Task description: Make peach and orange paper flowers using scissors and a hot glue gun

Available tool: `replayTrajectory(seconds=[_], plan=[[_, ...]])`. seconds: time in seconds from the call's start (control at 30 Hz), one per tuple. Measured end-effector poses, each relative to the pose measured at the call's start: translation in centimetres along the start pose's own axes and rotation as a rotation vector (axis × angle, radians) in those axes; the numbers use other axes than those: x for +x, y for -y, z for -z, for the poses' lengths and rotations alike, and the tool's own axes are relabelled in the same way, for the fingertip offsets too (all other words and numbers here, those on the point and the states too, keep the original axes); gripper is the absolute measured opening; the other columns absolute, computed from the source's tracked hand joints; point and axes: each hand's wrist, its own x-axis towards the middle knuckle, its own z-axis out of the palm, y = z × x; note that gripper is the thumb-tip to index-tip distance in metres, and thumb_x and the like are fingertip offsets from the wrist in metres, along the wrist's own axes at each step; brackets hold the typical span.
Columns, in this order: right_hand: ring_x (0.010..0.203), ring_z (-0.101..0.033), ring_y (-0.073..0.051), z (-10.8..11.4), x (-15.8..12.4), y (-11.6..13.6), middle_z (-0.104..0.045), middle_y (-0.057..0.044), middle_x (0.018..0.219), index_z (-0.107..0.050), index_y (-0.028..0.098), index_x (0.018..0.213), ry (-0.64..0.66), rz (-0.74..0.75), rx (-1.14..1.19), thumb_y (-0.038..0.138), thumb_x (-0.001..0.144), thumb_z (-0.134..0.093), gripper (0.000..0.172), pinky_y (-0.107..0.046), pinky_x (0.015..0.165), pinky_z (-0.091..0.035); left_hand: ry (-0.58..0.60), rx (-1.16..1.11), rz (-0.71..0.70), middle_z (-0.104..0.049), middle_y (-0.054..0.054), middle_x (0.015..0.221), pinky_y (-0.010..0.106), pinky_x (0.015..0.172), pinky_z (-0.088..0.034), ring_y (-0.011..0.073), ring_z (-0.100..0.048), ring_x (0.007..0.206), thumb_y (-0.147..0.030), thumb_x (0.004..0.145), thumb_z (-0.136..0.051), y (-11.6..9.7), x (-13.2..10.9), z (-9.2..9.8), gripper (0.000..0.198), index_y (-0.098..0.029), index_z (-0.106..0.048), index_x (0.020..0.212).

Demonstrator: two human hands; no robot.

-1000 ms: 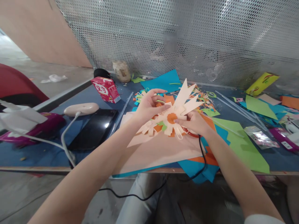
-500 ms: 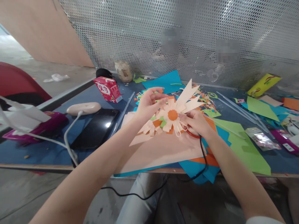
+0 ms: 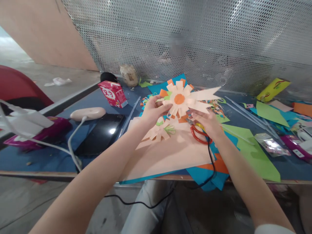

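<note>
Between my two hands a peach paper flower (image 3: 179,98) with an orange round centre is held up above the paper stack. My left hand (image 3: 155,110) pinches its left edge, near a green and orange bit of paper. On the flower's lower right side, my right hand (image 3: 206,121) is closed on the petals, its fingertips partly hidden behind them. Red-handled scissors (image 3: 200,135) lie just below my right hand. A second peach paper piece with cut petals (image 3: 159,131) rests on the peach sheet (image 3: 168,157) below the flower.
A black phone (image 3: 99,135), a white corded device (image 3: 87,113) and a red box (image 3: 112,93) stand to the left. Green paper (image 3: 253,156), a plastic packet (image 3: 271,144) and a yellow box (image 3: 273,89) are on the right. Perforated metal (image 3: 146,35) stands behind.
The flower has moved up and turned, its long pointed strips now pointing right. My left hand has come down onto its left edge. The scissors show more fully.
</note>
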Motion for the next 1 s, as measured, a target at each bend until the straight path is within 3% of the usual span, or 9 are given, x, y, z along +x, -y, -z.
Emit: replayTrajectory(seconds=[0.1,0.27,0.37,0.43,0.5,0.63,0.77,0.87,1.0], plan=[[0.065,-0.06,-0.014,0.5,0.5,0.0,-0.067,-0.003,0.078,-0.064,0.02,0.078,0.027,0.06,0.048,0.044,0.063,-0.07,0.029,-0.025,0.05,-0.043,-0.063,-0.073,-0.057,-0.064,-0.002,0.069,0.02,0.052,-0.047,0.0086,-0.06,0.055,-0.014,0.055,-0.075,0.0,0.7,0.4,0.041,-0.017,-0.052,0.089],[0.045,-0.046,-0.007,2.2,1.6,-0.6,-0.053,0.003,0.052,-0.055,0.019,0.058,-0.311,0.26,-0.016,0.049,0.071,-0.063,0.033,-0.022,0.042,-0.034,-0.113,-0.127,-0.097,-0.063,-0.003,0.069,0.02,0.053,-0.047,0.0102,-0.061,0.061,-0.021,0.059,-0.074,0.2,1.2,0.7,0.036,-0.019,-0.054,0.088],[0.05,-0.05,-0.009,3.3,2.2,-0.6,-0.058,0.001,0.059,-0.055,0.02,0.062,-0.427,0.294,-0.025,0.052,0.073,-0.06,0.034,-0.022,0.045,-0.037,-0.098,-0.156,-0.116,-0.062,-0.004,0.068,0.02,0.053,-0.047,0.0094,-0.061,0.06,-0.02,0.058,-0.075,-0.2,1.2,0.8,0.036,-0.02,-0.056,0.088],[0.065,-0.058,-0.012,3.7,2.4,-0.3,-0.066,-0.001,0.08,-0.06,0.022,0.081,-0.352,0.301,-0.025,0.052,0.07,-0.063,0.032,-0.023,0.05,-0.042,-0.045,-0.147,-0.087,-0.062,-0.004,0.066,0.019,0.051,-0.046,0.0077,-0.058,0.055,-0.021,0.058,-0.075,-0.5,1.0,0.9,0.034,-0.02,-0.058,0.087],[0.077,-0.062,-0.015,3.6,2.1,0.0,-0.068,-0.004,0.095,-0.062,0.024,0.094,-0.139,0.226,-0.023,0.058,0.07,-0.06,0.041,-0.024,0.056,-0.046,0.031,-0.1,-0.02,-0.061,-0.004,0.065,0.019,0.048,-0.045,0.0067,-0.056,0.051,-0.023,0.058,-0.076,-0.9,0.7,0.9,0.031,-0.019,-0.06,0.085],[0.063,-0.061,-0.015,2.1,0.7,0.4,-0.067,-0.003,0.069,-0.066,0.018,0.082,0.228,-0.037,-0.169,0.056,0.064,-0.067,0.042,-0.025,0.053,-0.045,0.146,-0.003,0.102,-0.06,-0.003,0.062,0.019,0.045,-0.042,0.0068,-0.054,0.048,-0.026,0.059,-0.077,-1.1,0.1,0.7,0.03,-0.019,-0.061,0.083],[0.056,-0.057,-0.013,1.1,-0.3,0.3,-0.064,0.0,0.063,-0.065,0.017,0.083,0.266,-0.086,-0.245,0.042,0.055,-0.077,0.039,-0.024,0.051,-0.043,0.17,0.001,0.136,-0.058,-0.003,0.06,0.019,0.041,-0.039,0.0065,-0.052,0.045,-0.029,0.057,-0.079,-0.9,0.0,0.5,0.032,-0.018,-0.062,0.082],[0.049,-0.053,-0.012,1.1,-0.4,0.3,-0.061,0.001,0.058,-0.065,0.016,0.083,0.199,-0.052,-0.281,0.044,0.059,-0.074,0.038,-0.024,0.045,-0.04,0.156,-0.024,0.167,-0.059,-0.001,0.062,0.019,0.038,-0.036,0.0071,-0.05,0.045,-0.036,0.061,-0.076,-0.8,0.2,0.5,0.03,-0.019,-0.062,0.082],[0.045,-0.051,-0.012,1.0,-0.4,0.7,-0.058,0.002,0.053,-0.063,0.016,0.078,0.072,-0.03,-0.275,0.045,0.061,-0.072,0.035,-0.024,0.041,-0.037,0.186,-0.078,0.178,-0.06,0.001,0.064,0.025,0.049,-0.046,0.0137,-0.059,0.057,-0.054,0.071,-0.062,-0.8,0.3,0.7,0.039,-0.019,-0.063,0.088]])
